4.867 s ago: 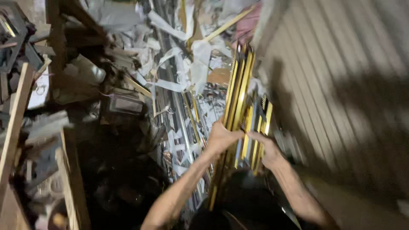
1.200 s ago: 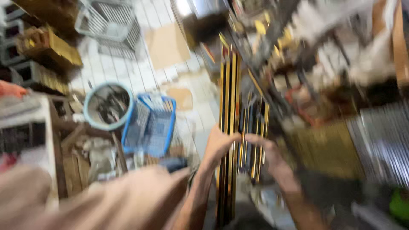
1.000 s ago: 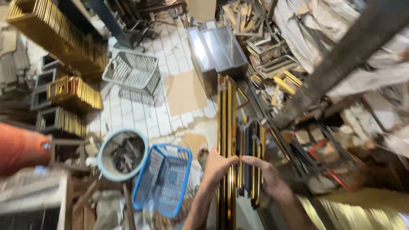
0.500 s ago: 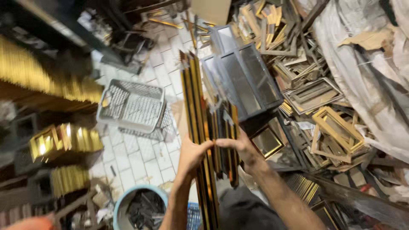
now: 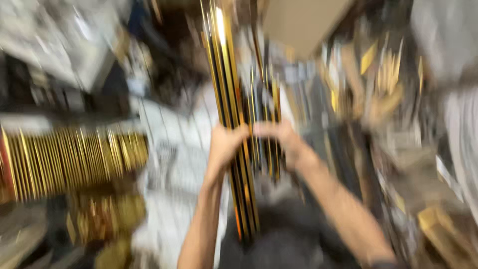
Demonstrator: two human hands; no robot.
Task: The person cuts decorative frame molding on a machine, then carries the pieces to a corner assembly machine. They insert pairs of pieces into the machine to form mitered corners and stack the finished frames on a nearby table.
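Blurred workshop clutter fills the view, which has swung off the grey trays and basket of a moment ago, so the load is being carried onward. Nearest, the left hand (image 5: 226, 144) and right hand (image 5: 281, 139) wrap their fingers tight around one bundle of long black-and-gold strips (image 5: 231, 94), running from 6 toward 12 o'clock; strip count unreadable. Farther off at 9 o'clock stands one row of gold frames (image 5: 74, 159), beyond pale floor tiles (image 5: 174, 149).

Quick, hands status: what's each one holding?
Left hand: closed on the long strips.
Right hand: closed on the shorter strips.
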